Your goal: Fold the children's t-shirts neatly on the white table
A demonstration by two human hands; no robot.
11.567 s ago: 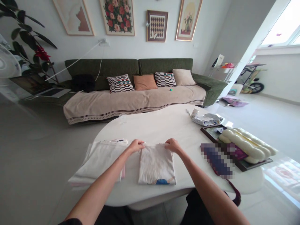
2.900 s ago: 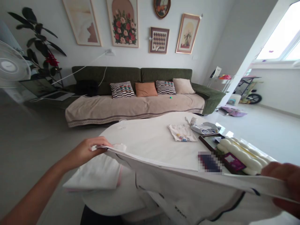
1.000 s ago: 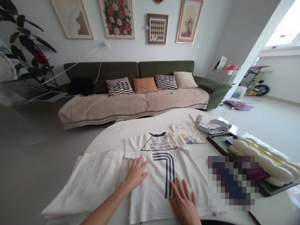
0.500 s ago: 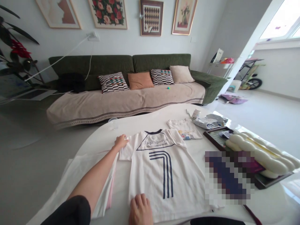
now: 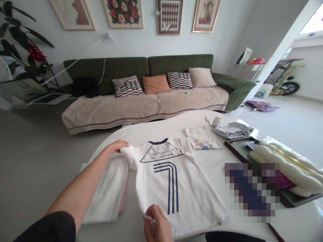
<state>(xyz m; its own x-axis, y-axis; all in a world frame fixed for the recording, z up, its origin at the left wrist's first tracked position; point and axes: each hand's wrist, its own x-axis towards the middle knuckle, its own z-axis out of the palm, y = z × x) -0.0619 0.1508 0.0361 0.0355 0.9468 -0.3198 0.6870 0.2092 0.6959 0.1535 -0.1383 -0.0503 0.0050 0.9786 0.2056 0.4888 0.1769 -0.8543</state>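
Observation:
A white jersey (image 5: 174, 188) with a dark blue number 7 lies back-up on the white oval table (image 5: 161, 129). My left hand (image 5: 117, 146) pinches the jersey's left sleeve at the far left corner and lifts it slightly. My right hand (image 5: 157, 225) pinches the jersey's lower left hem near the table's front edge. A folded white garment with a pink edge (image 5: 108, 191) lies to the left of the jersey. A small folded printed shirt (image 5: 203, 138) rests beyond it to the right.
A dark tray (image 5: 234, 148) with a puffy cream cushion (image 5: 285, 161) sits at the right, behind a blurred patch. Crumpled packaging (image 5: 232, 129) lies at the far right of the table. A small clear cup (image 5: 127, 128) stands at the far edge. A green sofa (image 5: 151, 87) is behind.
Since the earliest frame one shirt was folded and set aside, and the jersey was spread flat. Over the last half second both hands closed on its left side and began lifting it.

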